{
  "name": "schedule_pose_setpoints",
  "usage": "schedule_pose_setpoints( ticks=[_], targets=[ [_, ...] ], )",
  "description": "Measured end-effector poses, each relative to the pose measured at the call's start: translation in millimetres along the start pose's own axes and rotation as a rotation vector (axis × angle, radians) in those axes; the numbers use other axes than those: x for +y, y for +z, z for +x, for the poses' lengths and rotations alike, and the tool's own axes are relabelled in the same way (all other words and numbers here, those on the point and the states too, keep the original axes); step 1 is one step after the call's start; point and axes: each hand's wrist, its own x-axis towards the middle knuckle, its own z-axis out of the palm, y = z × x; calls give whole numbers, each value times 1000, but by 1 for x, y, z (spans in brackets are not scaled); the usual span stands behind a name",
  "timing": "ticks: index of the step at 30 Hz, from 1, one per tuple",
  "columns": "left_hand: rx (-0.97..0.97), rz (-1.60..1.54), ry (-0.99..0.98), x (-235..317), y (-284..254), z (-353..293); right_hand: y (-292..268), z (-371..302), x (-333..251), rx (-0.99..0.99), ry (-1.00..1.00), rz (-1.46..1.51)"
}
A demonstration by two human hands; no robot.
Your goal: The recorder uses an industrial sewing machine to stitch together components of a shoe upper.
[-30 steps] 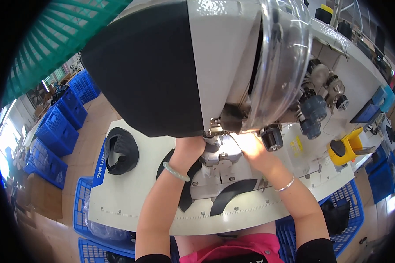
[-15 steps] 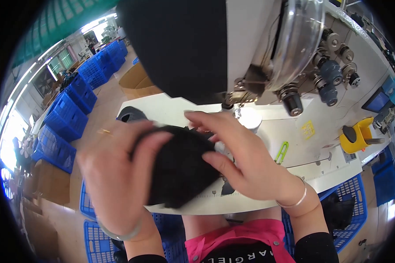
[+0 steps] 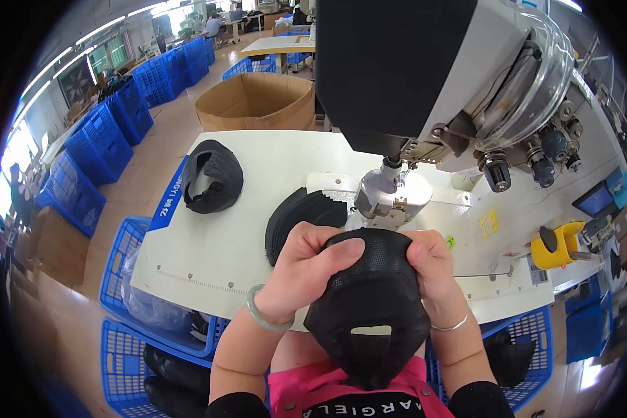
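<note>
A black shoe upper (image 3: pixel 369 306) with a mesh panel and a cut-out hangs over the near edge of the sewing table, in front of the sewing machine's post (image 3: pixel 390 195). My left hand (image 3: pixel 313 265) grips its far left edge, thumb on top. On its far right edge my right hand (image 3: pixel 433 261) is closed, with the fingers partly hidden behind it. Just beyond my left hand lies a fanned stack of curved black pieces (image 3: pixel 289 219). Another black shoe upper (image 3: pixel 223 184) rests at the table's left end.
The machine head (image 3: pixel 397 63) overhangs the table (image 3: pixel 272 153). Blue baskets (image 3: pixel 111 279) holding black pieces and plastic stand below it on the left, another basket (image 3: pixel 540 327) on the right. A cardboard box (image 3: pixel 258 97) is behind. A yellow holder (image 3: pixel 557 247) sits at right.
The shoe upper has come down and to the right, turned so its cut-out shows. My left hand has closed on its far edge. The view has shifted, showing more of the table.
</note>
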Motion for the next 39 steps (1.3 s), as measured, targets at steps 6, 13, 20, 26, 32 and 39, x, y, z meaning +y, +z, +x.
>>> schedule_pose_setpoints(
  ticks=[6, 13, 20, 26, 32, 39],
  targets=[
    [-42, -245, -10, -21, -9, 5, 2, -3, 5, 220, 86, 40],
    [-107, -162, -133, -18, -9, 5, 1, 3, 1, 174, 79, -119],
    [-128, -240, -155, -31, -20, -1, 4, 6, 5, 218, 78, -103],
    [84, -391, -282, -43, -29, -9, 2, 6, 7, 230, 99, -70],
    [-65, -400, -158, -37, -23, -7, 3, 8, 10, 269, 110, -87],
    [22, -344, -93, -41, -22, -10, 9, 10, 13, 334, 64, -148]
  ],
)
